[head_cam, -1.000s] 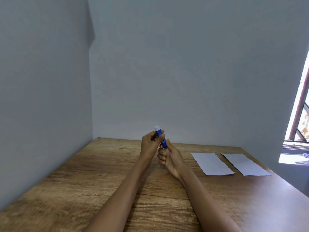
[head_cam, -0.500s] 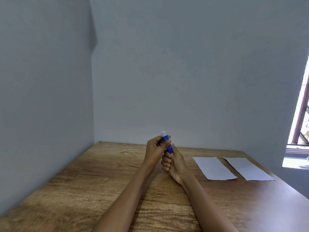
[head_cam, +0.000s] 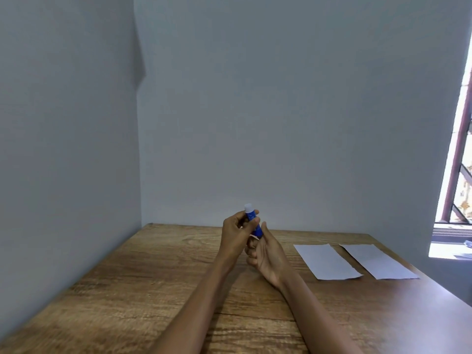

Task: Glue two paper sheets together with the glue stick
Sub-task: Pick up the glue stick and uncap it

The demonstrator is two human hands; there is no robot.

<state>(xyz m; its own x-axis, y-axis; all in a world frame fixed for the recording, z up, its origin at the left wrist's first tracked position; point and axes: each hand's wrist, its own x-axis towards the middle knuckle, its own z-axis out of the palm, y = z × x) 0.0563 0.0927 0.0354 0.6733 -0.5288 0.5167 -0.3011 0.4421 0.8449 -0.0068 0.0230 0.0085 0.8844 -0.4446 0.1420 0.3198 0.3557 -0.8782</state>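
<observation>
A blue glue stick (head_cam: 253,221) with a white top end stands almost upright above the middle of the wooden table (head_cam: 132,282). My left hand (head_cam: 236,235) pinches its upper part with thumb and fingers. My right hand (head_cam: 268,254) is closed around its lower end, which the fingers hide. Two white paper sheets lie flat on the table to the right, side by side and apart: the nearer sheet (head_cam: 327,261) and the farther right sheet (head_cam: 378,261). Neither hand touches the paper.
Grey walls close the table in at the left and the back. At the far right there is a window (head_cam: 459,180) with a dark frame and a sill. The table's right edge runs just past the right sheet.
Both hands stay on the glue stick in nearly the same spot. The view has shifted slightly. The papers have not moved.
</observation>
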